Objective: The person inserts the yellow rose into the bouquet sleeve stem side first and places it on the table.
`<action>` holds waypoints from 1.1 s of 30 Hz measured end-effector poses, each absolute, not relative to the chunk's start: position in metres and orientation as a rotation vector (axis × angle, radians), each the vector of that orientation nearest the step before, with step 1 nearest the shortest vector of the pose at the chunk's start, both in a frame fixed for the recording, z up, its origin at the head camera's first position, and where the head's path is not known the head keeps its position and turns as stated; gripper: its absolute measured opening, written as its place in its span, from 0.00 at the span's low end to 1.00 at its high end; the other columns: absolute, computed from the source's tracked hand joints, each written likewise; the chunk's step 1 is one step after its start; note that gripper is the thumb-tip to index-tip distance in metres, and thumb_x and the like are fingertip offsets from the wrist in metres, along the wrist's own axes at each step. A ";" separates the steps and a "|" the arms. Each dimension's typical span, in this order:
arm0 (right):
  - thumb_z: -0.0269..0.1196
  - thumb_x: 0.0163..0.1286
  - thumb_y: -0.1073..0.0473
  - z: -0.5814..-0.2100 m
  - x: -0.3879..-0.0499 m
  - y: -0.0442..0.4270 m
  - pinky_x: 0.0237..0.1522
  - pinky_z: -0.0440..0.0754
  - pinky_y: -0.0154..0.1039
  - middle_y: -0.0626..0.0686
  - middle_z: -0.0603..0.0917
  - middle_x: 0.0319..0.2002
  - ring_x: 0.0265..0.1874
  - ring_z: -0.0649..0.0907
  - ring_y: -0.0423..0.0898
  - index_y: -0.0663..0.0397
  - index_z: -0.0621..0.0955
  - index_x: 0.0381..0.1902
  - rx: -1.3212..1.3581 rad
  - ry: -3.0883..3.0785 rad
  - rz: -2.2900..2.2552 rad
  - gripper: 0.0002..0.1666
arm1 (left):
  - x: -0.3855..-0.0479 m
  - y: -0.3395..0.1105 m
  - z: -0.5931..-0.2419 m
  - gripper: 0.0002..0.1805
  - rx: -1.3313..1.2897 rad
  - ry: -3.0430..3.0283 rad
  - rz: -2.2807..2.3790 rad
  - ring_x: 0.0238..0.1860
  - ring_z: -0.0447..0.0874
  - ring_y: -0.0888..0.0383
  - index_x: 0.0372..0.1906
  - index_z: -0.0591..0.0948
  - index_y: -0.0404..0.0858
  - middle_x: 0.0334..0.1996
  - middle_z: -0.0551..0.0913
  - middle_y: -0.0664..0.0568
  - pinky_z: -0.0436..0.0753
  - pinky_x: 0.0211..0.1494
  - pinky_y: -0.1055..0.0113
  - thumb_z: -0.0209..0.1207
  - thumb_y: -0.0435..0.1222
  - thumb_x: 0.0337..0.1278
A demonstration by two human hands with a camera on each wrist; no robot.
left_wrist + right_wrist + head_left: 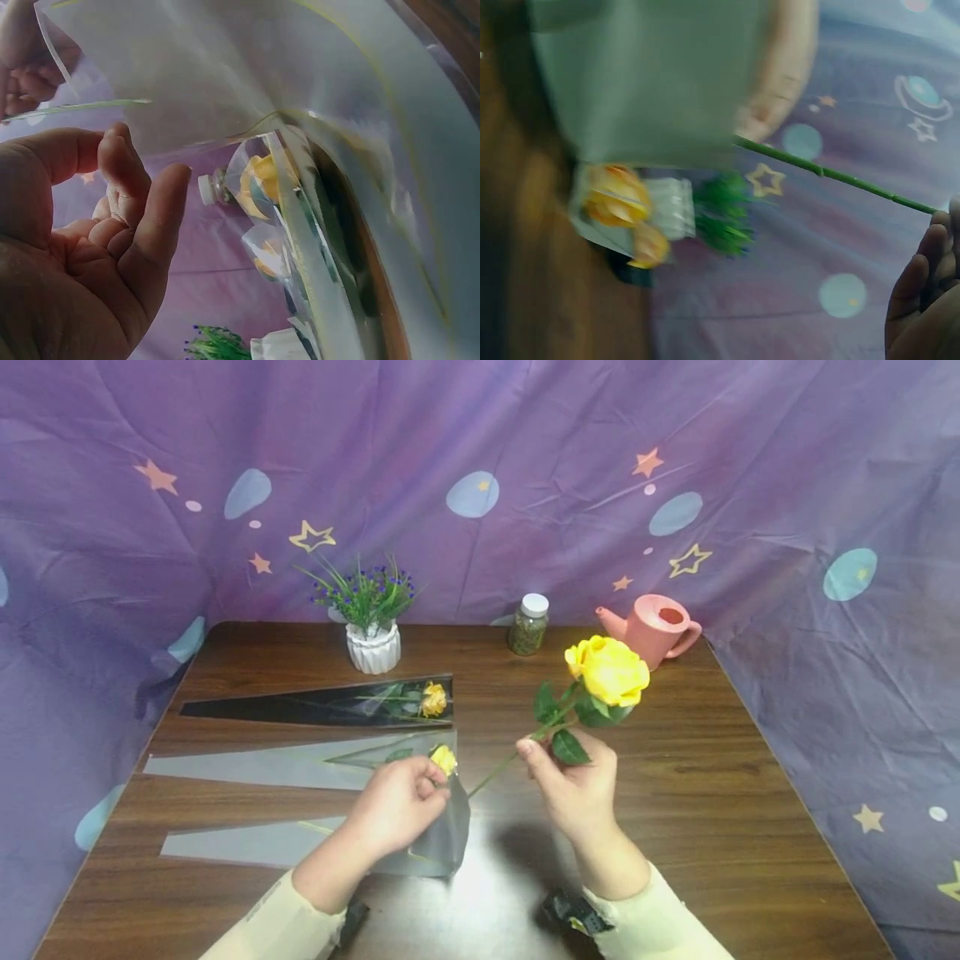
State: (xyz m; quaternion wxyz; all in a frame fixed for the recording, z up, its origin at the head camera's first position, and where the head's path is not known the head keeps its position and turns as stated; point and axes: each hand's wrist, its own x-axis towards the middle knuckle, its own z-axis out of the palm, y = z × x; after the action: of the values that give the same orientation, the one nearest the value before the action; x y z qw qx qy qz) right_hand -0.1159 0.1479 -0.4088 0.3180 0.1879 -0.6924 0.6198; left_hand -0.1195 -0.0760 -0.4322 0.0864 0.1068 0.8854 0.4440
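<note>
My right hand [581,785] pinches the green stem of a yellow rose [607,672] between thumb and fingers, with the bloom up and to the right. The stem [847,178] slants down to the left, its lower end at the mouth of a flat translucent flower sleeve [442,831]. With thumb and fingertips my left hand [397,806] pinches the sleeve's upper film, raised off the table at its wide end. The left wrist view shows the stem's tip [142,101] beside the film [202,82]. Whether the tip is inside cannot be told.
Two sleeves with yellow roses lie farther back, one grey [247,762] and one black [255,708]. Along the back edge stand a potted plant [373,647], a lidded jar [528,627] and a pink watering can [652,631]. A purple patterned cloth [420,435] hangs behind.
</note>
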 end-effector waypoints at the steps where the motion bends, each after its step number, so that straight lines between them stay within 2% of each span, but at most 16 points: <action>1: 0.73 0.64 0.72 -0.414 -0.115 0.145 0.21 0.77 0.28 0.46 0.82 0.17 0.17 0.78 0.33 0.69 0.82 0.24 0.499 -1.840 1.596 0.11 | -0.119 -0.076 -0.432 0.05 0.319 2.640 1.331 0.24 0.80 0.62 0.39 0.85 0.41 0.26 0.85 0.58 0.83 0.32 0.62 0.69 0.33 0.60; 5: 0.74 0.70 0.60 -0.431 -0.113 0.137 0.24 0.79 0.29 0.58 0.83 0.20 0.21 0.80 0.34 0.68 0.84 0.29 0.546 -1.870 1.531 0.16 | -0.116 -0.074 -0.427 0.06 0.332 2.644 1.397 0.25 0.80 0.63 0.40 0.84 0.41 0.26 0.84 0.59 0.82 0.32 0.62 0.69 0.32 0.59; 7: 0.73 0.71 0.60 -0.437 -0.112 0.134 0.28 0.82 0.29 0.62 0.85 0.24 0.26 0.83 0.34 0.71 0.84 0.34 0.569 -1.869 1.560 0.16 | -0.114 -0.073 -0.424 0.06 0.338 2.639 1.444 0.25 0.81 0.64 0.40 0.84 0.40 0.25 0.84 0.60 0.82 0.32 0.63 0.69 0.32 0.59; 12: 0.72 0.65 0.74 -0.450 -0.110 0.127 0.36 0.86 0.30 0.65 0.85 0.29 0.33 0.87 0.38 0.72 0.84 0.39 0.617 -1.857 1.626 0.08 | -0.110 -0.070 -0.419 0.08 0.334 2.621 1.558 0.25 0.81 0.64 0.41 0.82 0.40 0.24 0.83 0.61 0.82 0.32 0.64 0.68 0.30 0.58; 16: 0.71 0.57 0.83 -0.460 -0.106 0.120 0.39 0.87 0.32 0.63 0.86 0.30 0.33 0.87 0.40 0.70 0.84 0.39 0.635 -1.909 1.642 0.13 | -0.108 -0.068 -0.416 0.08 0.313 2.593 1.647 0.24 0.80 0.63 0.41 0.81 0.39 0.24 0.83 0.60 0.81 0.30 0.66 0.67 0.29 0.58; 21: 0.73 0.54 0.82 -0.467 -0.102 0.111 0.40 0.87 0.33 0.60 0.86 0.31 0.33 0.86 0.41 0.69 0.80 0.41 0.594 -1.983 1.662 0.18 | -0.106 -0.066 -0.415 0.09 0.314 2.550 1.724 0.23 0.79 0.61 0.41 0.80 0.37 0.23 0.83 0.59 0.79 0.27 0.67 0.66 0.26 0.57; 26: 0.76 0.52 0.81 -0.463 -0.101 0.106 0.39 0.89 0.36 0.63 0.86 0.34 0.34 0.88 0.42 0.70 0.78 0.49 0.510 -1.947 1.682 0.28 | -0.106 -0.067 -0.415 0.09 0.306 2.533 1.738 0.22 0.79 0.60 0.41 0.80 0.36 0.23 0.83 0.58 0.79 0.26 0.67 0.66 0.25 0.57; 29: 0.78 0.51 0.79 -0.460 -0.104 0.105 0.38 0.89 0.37 0.65 0.86 0.33 0.33 0.89 0.44 0.72 0.76 0.51 0.526 -1.859 1.673 0.31 | -0.106 -0.067 -0.416 0.09 0.303 2.530 1.734 0.22 0.79 0.60 0.41 0.80 0.36 0.23 0.83 0.58 0.79 0.26 0.67 0.67 0.26 0.57; 31: 0.79 0.54 0.74 -0.459 -0.106 0.106 0.35 0.89 0.36 0.66 0.86 0.33 0.34 0.90 0.47 0.81 0.67 0.61 0.594 -1.782 1.633 0.43 | -0.107 -0.068 -0.417 0.09 0.308 2.536 1.728 0.22 0.79 0.61 0.41 0.80 0.35 0.23 0.83 0.59 0.79 0.26 0.67 0.67 0.26 0.57; 33: 0.80 0.58 0.68 -0.458 -0.108 0.107 0.32 0.89 0.36 0.68 0.85 0.36 0.36 0.91 0.47 0.84 0.54 0.69 0.663 -1.715 1.570 0.57 | -0.108 -0.068 -0.419 0.09 0.313 2.545 1.723 0.23 0.79 0.61 0.41 0.80 0.36 0.23 0.83 0.59 0.79 0.28 0.67 0.66 0.27 0.57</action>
State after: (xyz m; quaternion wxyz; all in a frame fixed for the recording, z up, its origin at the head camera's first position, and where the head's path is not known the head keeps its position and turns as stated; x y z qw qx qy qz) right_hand -0.1085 0.1071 -0.4579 0.3544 0.2564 -0.6633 0.6072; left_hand -0.1081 -0.0677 -0.4185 0.0261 0.1014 0.8234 0.5577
